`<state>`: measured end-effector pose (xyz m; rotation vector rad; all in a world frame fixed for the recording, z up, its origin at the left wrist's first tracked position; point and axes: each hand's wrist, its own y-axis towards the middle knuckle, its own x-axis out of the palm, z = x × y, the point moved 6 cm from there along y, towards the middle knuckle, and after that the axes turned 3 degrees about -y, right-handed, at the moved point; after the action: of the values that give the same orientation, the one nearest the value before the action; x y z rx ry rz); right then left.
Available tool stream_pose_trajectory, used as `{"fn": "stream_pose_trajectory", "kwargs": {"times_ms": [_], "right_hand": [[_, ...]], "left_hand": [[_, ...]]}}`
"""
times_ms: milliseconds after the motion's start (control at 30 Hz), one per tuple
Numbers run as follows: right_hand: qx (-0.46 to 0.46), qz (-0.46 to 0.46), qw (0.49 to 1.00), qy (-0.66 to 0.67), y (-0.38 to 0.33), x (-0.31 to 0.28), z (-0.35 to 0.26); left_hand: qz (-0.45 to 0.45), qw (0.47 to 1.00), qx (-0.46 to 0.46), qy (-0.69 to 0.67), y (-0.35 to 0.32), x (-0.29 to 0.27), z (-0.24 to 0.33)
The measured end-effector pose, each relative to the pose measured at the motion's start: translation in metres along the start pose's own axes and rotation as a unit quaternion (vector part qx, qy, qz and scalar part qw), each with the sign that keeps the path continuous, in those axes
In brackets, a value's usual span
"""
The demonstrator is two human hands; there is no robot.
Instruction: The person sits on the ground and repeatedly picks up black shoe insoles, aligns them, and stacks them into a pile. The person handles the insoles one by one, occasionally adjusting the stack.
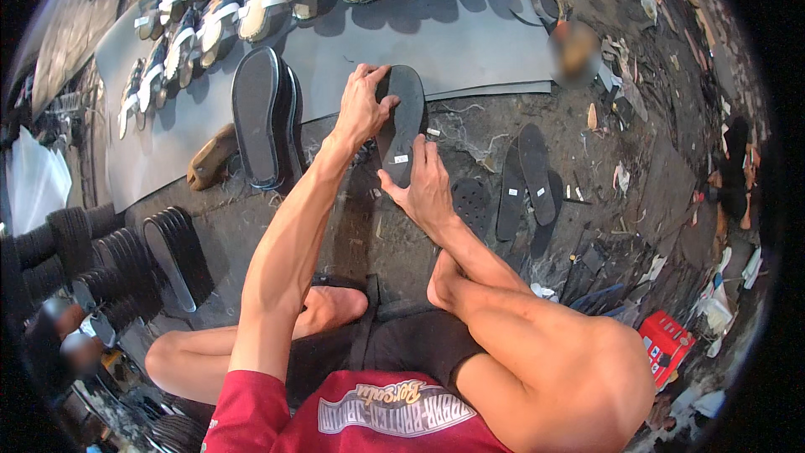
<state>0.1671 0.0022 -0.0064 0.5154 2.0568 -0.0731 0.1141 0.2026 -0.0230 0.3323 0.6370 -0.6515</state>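
Note:
My left hand (362, 106) grips the top end of a black sandal sole (402, 122) that lies in front of me on the dark floor. My right hand (425, 186) holds the sole's lower end, thumb beside a small white sticker on it. Just left of my left hand lies a stack of two black soles (262, 117). To the right of my right hand rest a few more loose black soles (528, 180) and a round-toed perforated sole piece (470, 201). I sit cross-legged, bare knees below the hands.
A grey sheet (470, 42) covers the floor ahead, lined with several finished tan sandals with white straps (251, 8). Rows of stacked black soles (134, 260) stand at the left. A wooden block (210, 157) lies near them. Scraps and a red box (667, 344) litter the right.

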Motion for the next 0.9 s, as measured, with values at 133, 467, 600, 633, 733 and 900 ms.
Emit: {"fn": "stream_pose_trajectory", "kwargs": {"times_ms": [133, 467, 600, 633, 733, 900], "right_hand": [[0.006, 0.004, 1.0, 0.022, 0.002, -0.002, -0.001], [0.011, -0.027, 0.999, 0.04, 0.001, -0.006, 0.0], [0.064, -0.076, 0.989, 0.11, -0.004, -0.028, 0.021], [0.066, -0.08, 0.988, 0.115, -0.006, -0.039, 0.025], [0.042, -0.126, 0.988, 0.081, -0.029, -0.054, 0.024], [-0.029, -0.084, 0.994, 0.066, -0.048, -0.036, 0.017]], "left_hand": [[-0.007, 1.0, -0.021, 0.011, 0.001, 0.001, -0.001], [-0.005, 0.999, 0.013, 0.039, 0.003, 0.002, -0.005], [-0.018, 0.997, 0.034, 0.069, -0.001, 0.005, 0.004], [-0.012, 0.996, 0.045, 0.076, -0.002, 0.005, 0.009], [-0.005, 0.989, 0.111, 0.097, -0.009, 0.004, 0.031], [-0.099, 0.973, 0.155, 0.138, -0.018, 0.015, 0.025]]}}
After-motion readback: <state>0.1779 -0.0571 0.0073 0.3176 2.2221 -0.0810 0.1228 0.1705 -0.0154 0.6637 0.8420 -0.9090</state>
